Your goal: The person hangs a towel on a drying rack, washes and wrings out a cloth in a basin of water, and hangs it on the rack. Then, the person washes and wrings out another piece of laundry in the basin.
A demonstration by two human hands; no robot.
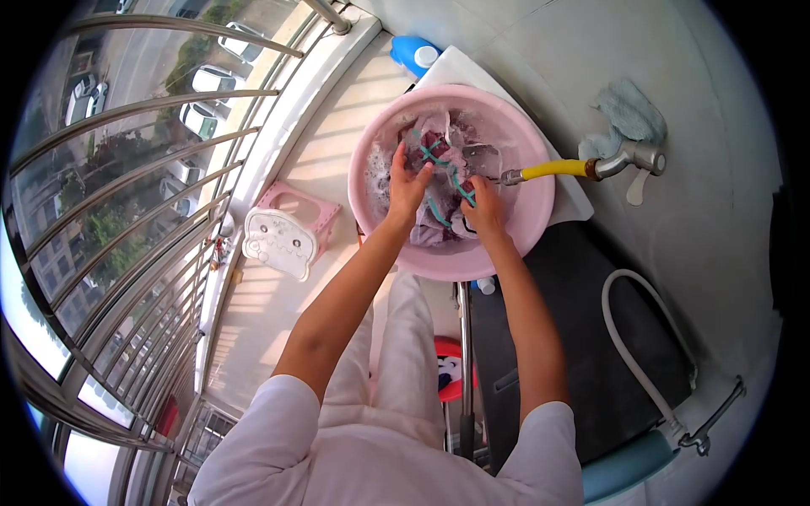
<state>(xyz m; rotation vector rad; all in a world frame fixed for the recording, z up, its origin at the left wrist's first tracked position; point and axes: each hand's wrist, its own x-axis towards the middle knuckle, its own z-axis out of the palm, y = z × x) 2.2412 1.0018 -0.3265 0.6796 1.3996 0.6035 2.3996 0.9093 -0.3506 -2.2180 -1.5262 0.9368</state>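
Observation:
A pink basin holds soapy, purplish water and a wet heap of clothes in mauve and dark tones. Teal strips run across the cloth. My left hand is over the left part of the heap, thumb and forefinger apart, the thumb tip near a teal strip. Its other fingers are hidden. On the heap's right side, my right hand has its fingers curled round wet cloth with a teal strip. A faucet with a yellow hose reaches over the basin's right rim.
The basin sits on a white surface, with a blue bottle behind. A grey cloth hangs by the faucet. A dark board lies right. Left are a pink-and-white step stool and metal railings. A red basin is below.

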